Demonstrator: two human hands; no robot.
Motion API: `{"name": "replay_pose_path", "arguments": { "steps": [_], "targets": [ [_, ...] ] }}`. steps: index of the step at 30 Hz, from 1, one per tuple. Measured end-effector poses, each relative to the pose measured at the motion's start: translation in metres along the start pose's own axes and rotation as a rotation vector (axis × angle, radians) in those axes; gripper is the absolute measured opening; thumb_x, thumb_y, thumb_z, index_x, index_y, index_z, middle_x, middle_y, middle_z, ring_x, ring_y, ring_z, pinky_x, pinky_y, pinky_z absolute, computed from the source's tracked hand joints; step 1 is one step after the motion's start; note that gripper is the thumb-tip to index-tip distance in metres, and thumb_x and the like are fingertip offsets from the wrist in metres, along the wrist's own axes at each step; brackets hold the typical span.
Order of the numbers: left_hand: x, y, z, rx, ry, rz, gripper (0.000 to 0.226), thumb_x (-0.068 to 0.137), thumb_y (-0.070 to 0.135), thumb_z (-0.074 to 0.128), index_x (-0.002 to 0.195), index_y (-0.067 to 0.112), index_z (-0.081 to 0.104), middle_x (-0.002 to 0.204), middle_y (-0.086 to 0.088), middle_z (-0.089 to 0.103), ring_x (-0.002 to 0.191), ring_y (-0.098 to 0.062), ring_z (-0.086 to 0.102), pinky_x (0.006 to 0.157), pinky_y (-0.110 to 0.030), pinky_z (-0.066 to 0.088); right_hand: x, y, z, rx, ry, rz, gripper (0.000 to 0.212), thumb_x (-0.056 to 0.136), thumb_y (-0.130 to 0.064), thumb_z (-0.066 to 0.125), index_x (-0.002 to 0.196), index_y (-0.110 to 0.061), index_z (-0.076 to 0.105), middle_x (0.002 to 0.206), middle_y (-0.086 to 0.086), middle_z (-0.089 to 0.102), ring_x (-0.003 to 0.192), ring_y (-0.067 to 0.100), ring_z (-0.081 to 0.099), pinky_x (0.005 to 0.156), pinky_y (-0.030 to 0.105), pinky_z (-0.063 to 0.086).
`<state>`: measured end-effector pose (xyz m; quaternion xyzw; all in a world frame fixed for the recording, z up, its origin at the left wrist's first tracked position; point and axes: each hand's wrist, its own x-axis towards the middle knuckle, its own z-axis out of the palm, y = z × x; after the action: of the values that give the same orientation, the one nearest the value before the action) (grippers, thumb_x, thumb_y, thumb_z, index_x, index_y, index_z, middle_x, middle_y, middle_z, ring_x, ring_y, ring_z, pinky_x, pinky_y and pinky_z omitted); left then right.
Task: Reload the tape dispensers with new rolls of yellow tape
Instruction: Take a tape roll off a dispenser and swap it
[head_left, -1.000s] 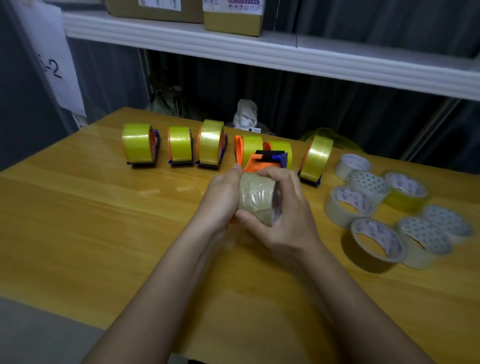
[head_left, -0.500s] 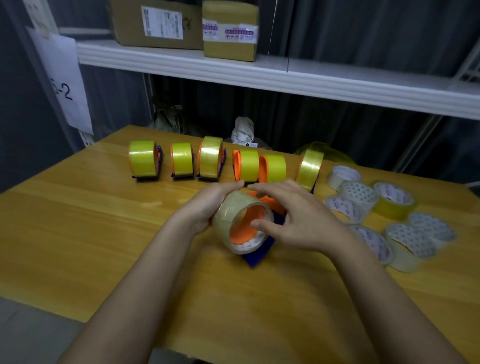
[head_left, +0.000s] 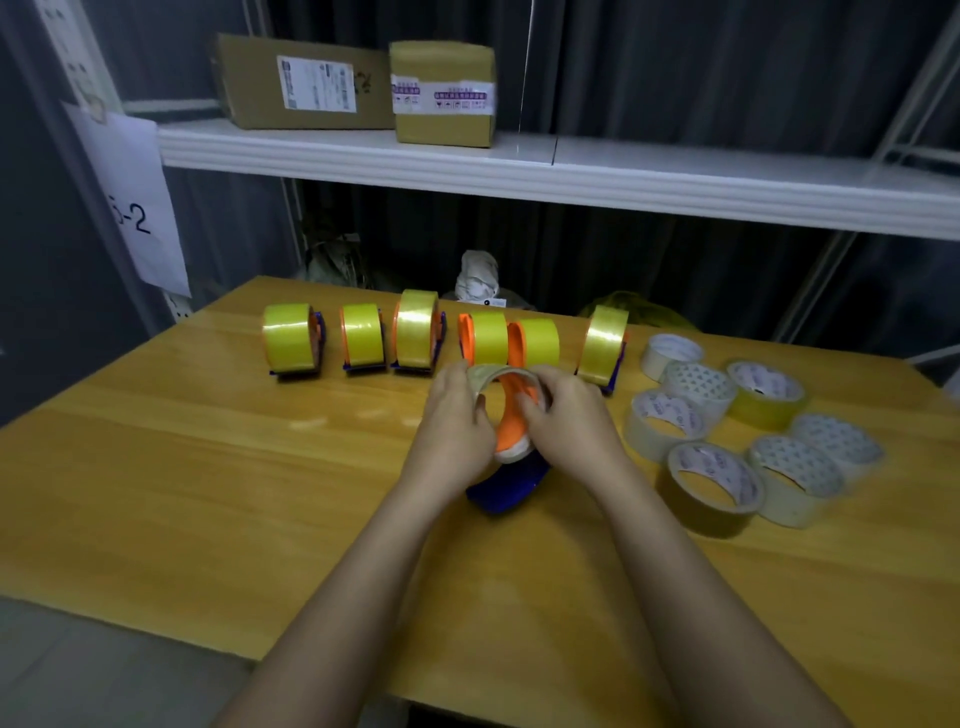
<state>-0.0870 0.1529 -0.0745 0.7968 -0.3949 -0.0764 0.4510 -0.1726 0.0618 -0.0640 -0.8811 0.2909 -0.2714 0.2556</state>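
Wooden bench (head_left: 208, 493) carries six loaded dispensers (head_left: 415, 330) along its far edge and loose rolls (head_left: 711, 483) by its right edge. At mid-bench our left hand (head_left: 457, 421) and right hand (head_left: 566, 415) clamp one tape roll (head_left: 491, 373) around an orange-and-blue dispenser (head_left: 511, 467).

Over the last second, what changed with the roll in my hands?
The roll went from upright in both hands to ringed over the dispenser's orange hub. Left hand and right hand grip it throughout. The loaded row and spare rolls stayed put.
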Motion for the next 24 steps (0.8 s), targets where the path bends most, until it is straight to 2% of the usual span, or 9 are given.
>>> {"name": "replay_pose_path", "arguments": {
  "steps": [3, 6, 9, 11, 16, 19, 21, 24],
  "targets": [
    [0.004, 0.001, 0.004, 0.014, 0.041, -0.022, 0.048, 0.099, 0.007, 0.039, 0.146, 0.007, 0.027, 0.150, -0.005, 0.030, 0.139, -0.018, 0.026, 0.099, -0.015, 0.023, 0.001, 0.000, 0.003, 0.089, -0.040, 0.054, 0.024, 0.090, -0.015, 0.065, 0.114, -0.016, 0.061, 0.095, -0.005, 0.061, 0.085, 0.011, 0.054, 0.066, 0.021, 0.038],
    [0.007, 0.002, 0.008, 0.053, 0.051, -0.048, 0.050, 0.096, 0.003, 0.042, 0.145, 0.007, 0.031, 0.148, -0.008, 0.034, 0.138, -0.022, 0.029, 0.103, -0.026, 0.031, -0.003, 0.002, 0.011, 0.137, 0.009, 0.114, 0.027, 0.088, -0.012, 0.068, 0.115, -0.013, 0.065, 0.099, -0.001, 0.066, 0.090, 0.011, 0.058, 0.071, 0.020, 0.040],
    [0.010, 0.005, 0.012, 0.073, 0.046, -0.064, 0.048, 0.095, 0.002, 0.045, 0.142, 0.008, 0.036, 0.142, -0.009, 0.043, 0.129, -0.022, 0.042, 0.089, -0.022, 0.037, -0.004, 0.005, 0.019, 0.164, 0.090, 0.190, 0.030, 0.089, -0.012, 0.067, 0.119, -0.015, 0.066, 0.109, 0.001, 0.069, 0.102, 0.017, 0.062, 0.073, 0.022, 0.040],
    [0.010, 0.006, 0.013, 0.072, 0.059, -0.058, 0.047, 0.093, 0.000, 0.046, 0.139, 0.009, 0.040, 0.136, -0.009, 0.049, 0.120, -0.021, 0.050, 0.081, -0.021, 0.038, -0.003, 0.005, 0.022, 0.175, 0.142, 0.237, 0.030, 0.089, -0.012, 0.066, 0.119, -0.015, 0.066, 0.110, 0.001, 0.069, 0.103, 0.018, 0.062, 0.072, 0.022, 0.039],
    [0.008, 0.007, 0.014, 0.052, 0.092, -0.047, 0.048, 0.092, -0.002, 0.046, 0.139, 0.009, 0.042, 0.136, -0.008, 0.050, 0.118, -0.021, 0.053, 0.083, -0.023, 0.041, -0.001, 0.004, 0.027, 0.102, 0.202, 0.259, 0.030, 0.091, -0.011, 0.063, 0.120, -0.015, 0.066, 0.109, 0.002, 0.070, 0.102, 0.019, 0.063, 0.070, 0.019, 0.038],
    [0.009, 0.004, 0.014, 0.037, 0.102, -0.026, 0.049, 0.094, -0.001, 0.046, 0.141, 0.011, 0.040, 0.137, -0.006, 0.050, 0.121, -0.019, 0.051, 0.080, -0.015, 0.036, -0.001, 0.004, 0.029, 0.038, 0.209, 0.241, 0.032, 0.093, -0.014, 0.061, 0.125, -0.016, 0.063, 0.112, 0.002, 0.070, 0.102, 0.020, 0.063, 0.071, 0.019, 0.041],
    [0.011, -0.002, 0.014, -0.026, 0.088, -0.013, 0.048, 0.095, 0.001, 0.047, 0.141, 0.011, 0.040, 0.138, -0.007, 0.050, 0.125, -0.020, 0.048, 0.086, -0.013, 0.036, -0.002, 0.006, 0.026, 0.014, 0.174, 0.184, 0.034, 0.094, -0.017, 0.061, 0.128, -0.017, 0.059, 0.112, 0.004, 0.068, 0.102, 0.021, 0.062, 0.075, 0.023, 0.046],
    [0.016, -0.009, 0.016, -0.141, 0.079, -0.066, 0.046, 0.097, 0.012, 0.050, 0.142, 0.012, 0.038, 0.136, -0.006, 0.051, 0.126, -0.020, 0.047, 0.099, -0.027, 0.039, 0.000, 0.011, 0.016, 0.146, 0.067, 0.144, 0.040, 0.093, -0.016, 0.061, 0.132, -0.021, 0.052, 0.115, 0.004, 0.064, 0.105, 0.020, 0.058, 0.085, 0.033, 0.050]
  ]
}}
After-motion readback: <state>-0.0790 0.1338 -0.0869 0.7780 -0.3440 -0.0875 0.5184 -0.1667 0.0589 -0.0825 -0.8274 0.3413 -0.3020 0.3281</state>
